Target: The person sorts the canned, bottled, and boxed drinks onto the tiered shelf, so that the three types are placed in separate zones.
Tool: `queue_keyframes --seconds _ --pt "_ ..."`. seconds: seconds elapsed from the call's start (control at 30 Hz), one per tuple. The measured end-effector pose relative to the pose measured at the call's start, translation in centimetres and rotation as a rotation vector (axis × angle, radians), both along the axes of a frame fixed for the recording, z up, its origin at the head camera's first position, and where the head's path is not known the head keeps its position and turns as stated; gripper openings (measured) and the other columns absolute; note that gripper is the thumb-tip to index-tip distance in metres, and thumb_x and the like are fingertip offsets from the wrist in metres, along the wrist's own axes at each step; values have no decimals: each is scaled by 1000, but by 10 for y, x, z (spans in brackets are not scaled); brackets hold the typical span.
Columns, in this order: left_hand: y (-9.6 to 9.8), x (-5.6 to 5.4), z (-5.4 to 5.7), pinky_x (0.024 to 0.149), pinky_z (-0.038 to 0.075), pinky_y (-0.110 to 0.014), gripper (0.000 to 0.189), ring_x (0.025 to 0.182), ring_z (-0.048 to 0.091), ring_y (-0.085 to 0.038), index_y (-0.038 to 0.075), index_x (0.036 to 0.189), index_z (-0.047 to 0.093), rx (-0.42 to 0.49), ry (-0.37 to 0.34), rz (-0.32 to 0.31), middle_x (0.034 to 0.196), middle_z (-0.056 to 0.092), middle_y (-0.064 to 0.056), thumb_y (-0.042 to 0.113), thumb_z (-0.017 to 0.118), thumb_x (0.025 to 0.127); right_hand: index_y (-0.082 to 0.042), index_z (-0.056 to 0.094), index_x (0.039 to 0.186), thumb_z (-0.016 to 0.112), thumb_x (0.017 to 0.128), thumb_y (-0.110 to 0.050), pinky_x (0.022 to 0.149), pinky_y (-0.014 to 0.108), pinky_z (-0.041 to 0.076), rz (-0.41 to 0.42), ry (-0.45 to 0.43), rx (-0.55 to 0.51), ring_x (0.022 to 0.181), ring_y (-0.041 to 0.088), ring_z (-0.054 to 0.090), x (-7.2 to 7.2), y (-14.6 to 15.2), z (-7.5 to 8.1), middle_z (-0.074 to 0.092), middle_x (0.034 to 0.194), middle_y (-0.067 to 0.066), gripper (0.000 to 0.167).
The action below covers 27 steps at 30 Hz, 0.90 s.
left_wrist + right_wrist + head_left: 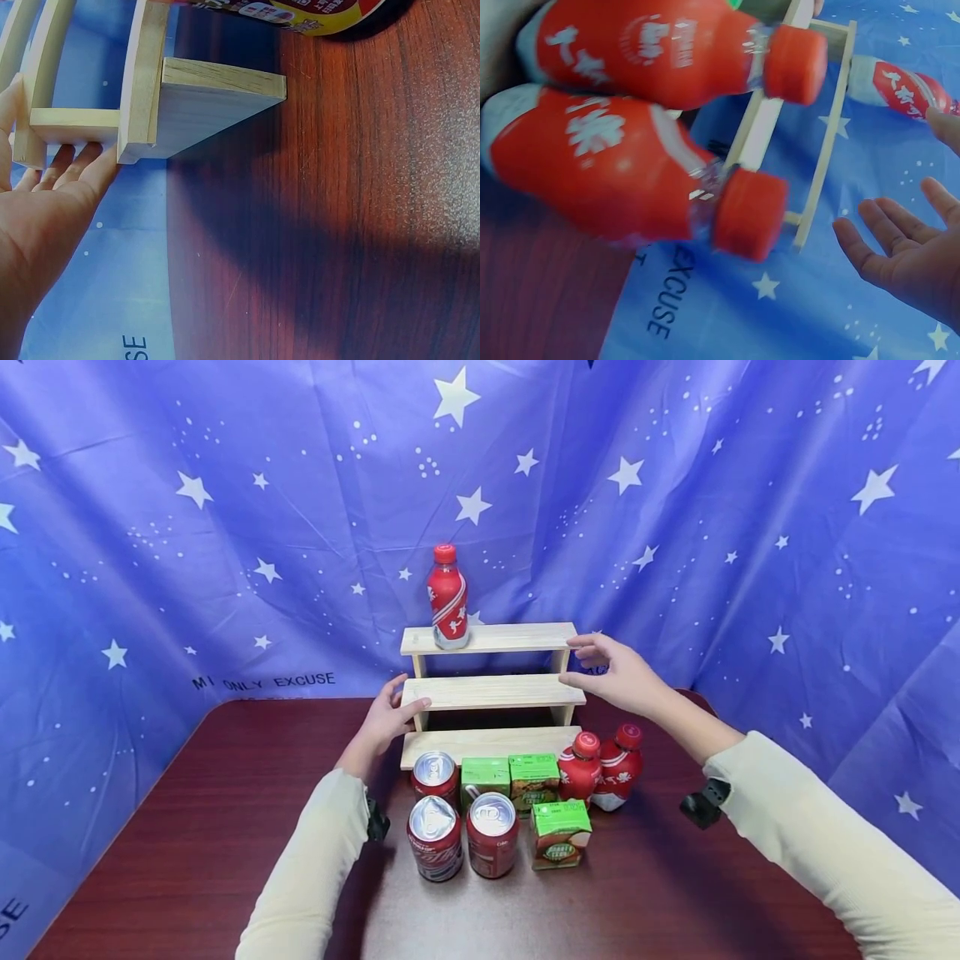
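Note:
A three-step wooden shelf point(491, 692) stands at the back of the table. My left hand point(384, 718) holds its left end, thumb over the middle board and fingers along the side support point(75, 124). My right hand point(618, 677) is by the shelf's right end, fingers spread and loosely bent, holding nothing; in the right wrist view its fingers stand apart from the wood. On the top board, left of centre, a red bottle point(447, 597) stands upright. Two more red bottles point(580, 766) stand close together at the shelf's front right.
Three dark red soda cans point(492, 847) stand in front of the shelf on the left. Three green-topped drink cartons point(560, 839) stand beside them. A blue starry curtain point(300, 527) hangs behind the dark red wooden table point(225, 827).

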<state>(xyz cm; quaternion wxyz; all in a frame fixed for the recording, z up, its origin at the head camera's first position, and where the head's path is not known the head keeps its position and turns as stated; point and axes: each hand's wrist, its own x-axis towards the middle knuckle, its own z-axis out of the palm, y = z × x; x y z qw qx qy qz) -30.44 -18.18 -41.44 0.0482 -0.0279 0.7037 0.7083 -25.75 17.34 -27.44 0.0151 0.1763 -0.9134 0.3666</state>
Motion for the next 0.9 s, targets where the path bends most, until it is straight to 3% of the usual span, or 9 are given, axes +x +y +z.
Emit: queue_keyframes --seconds 0.53,0.9 --pt "-1 1 1 98 40 -58 78 128 41 -35 18 150 16 -19 1 -4 151 30 -17 12 64 88 -10 45 135 67 84 -41 96 54 40 -10 -41 63 121 35 49 27 37 -22 53 130 21 63" --pt "1 5 5 100 37 -59 78 129 39 -37 17 150 14 -19 -4 -10 151 29 -18 12 63 89 -10 49 131 69 83 -40 90 53 45 -24 -8 101 113 36 55 44 57 -37 58 123 20 60"
